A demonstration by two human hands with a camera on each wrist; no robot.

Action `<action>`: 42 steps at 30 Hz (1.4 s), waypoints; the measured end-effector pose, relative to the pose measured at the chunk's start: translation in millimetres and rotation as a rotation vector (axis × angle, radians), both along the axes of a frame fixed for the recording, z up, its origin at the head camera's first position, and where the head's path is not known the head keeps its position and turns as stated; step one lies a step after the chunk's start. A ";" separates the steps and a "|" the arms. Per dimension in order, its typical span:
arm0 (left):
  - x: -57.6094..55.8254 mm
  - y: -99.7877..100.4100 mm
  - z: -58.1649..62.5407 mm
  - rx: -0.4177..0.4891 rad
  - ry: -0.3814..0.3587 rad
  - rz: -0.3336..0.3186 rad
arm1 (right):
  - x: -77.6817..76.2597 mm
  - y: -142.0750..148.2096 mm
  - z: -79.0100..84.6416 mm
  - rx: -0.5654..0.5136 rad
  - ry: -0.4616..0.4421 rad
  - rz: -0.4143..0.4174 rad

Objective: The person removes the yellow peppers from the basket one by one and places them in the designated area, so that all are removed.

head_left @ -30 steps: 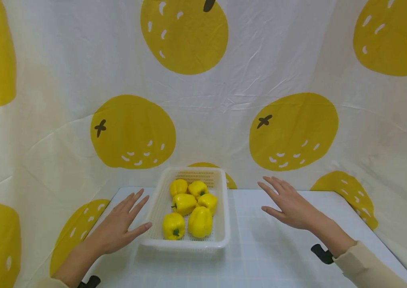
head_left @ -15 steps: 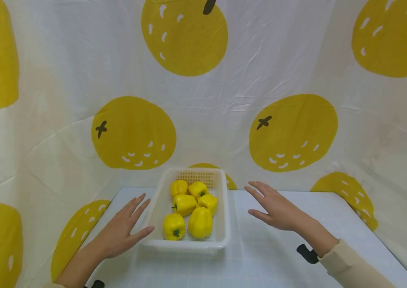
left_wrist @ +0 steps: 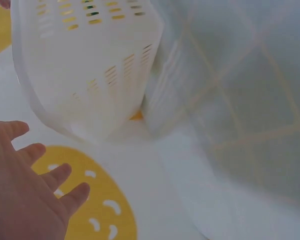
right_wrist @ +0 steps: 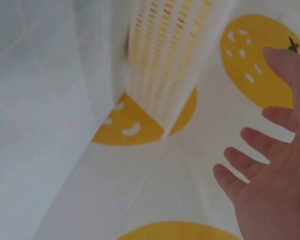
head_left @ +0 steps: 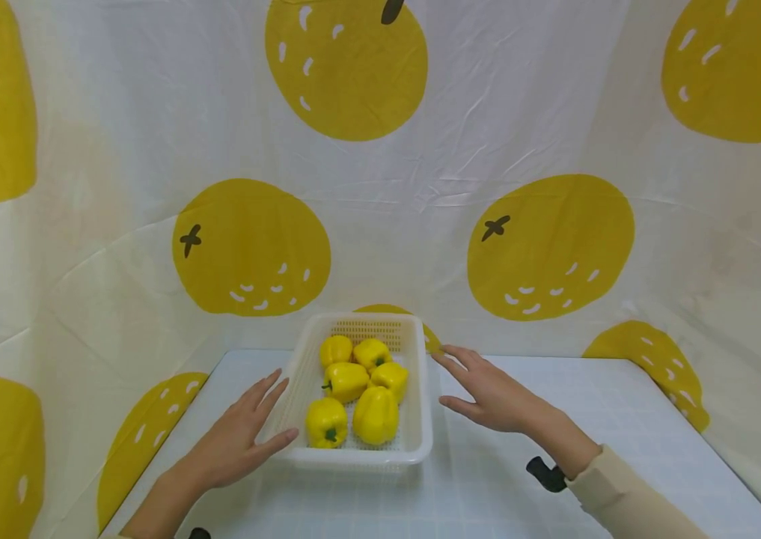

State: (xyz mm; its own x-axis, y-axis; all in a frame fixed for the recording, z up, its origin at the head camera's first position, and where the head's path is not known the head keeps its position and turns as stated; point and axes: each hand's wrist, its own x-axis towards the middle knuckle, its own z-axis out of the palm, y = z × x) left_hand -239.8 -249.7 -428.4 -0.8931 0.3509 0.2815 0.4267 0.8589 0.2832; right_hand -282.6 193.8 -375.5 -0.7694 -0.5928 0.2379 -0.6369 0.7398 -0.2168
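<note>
A white plastic basket (head_left: pixel 420 442) with slotted walls stands on the table, holding several yellow bell peppers (head_left: pixel 376 416). My left hand (head_left: pixel 235 438) is at the basket's left side, its fingers straight and spread, the fingertips overlapping the rim in the head view. On the other side my right hand (head_left: pixel 491 393) hovers just right of the basket, fingers extended toward its far right corner. Both palms face the basket, and neither hand holds anything. Each wrist view shows the spread fingers beside the slotted basket wall (left_wrist: pixel 90 55).
The table (head_left: pixel 488 494) has a pale blue checked cover. Behind it and at both sides hangs a white cloth (head_left: pixel 400 224) printed with large yellow fruits, close to the basket's far end. A dark wrist mount (head_left: pixel 545 474) sits under the right wrist.
My right hand has moved left, coming up close to the basket. The left hand has shifted slightly right and down toward it. The basket and peppers have stayed put.
</note>
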 end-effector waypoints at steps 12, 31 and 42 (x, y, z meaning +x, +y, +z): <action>6.4 11.7 -5.4 0.037 -0.070 0.026 | -1.7 -33.6 -7.4 0.004 -0.065 0.114; 4.3 14.3 -14.5 0.046 -0.145 0.048 | -13.2 -79.2 -15.9 0.099 -0.112 0.187; 1.5 14.2 -17.5 0.044 -0.212 0.098 | -18.8 -100.5 -20.0 0.162 -0.134 0.202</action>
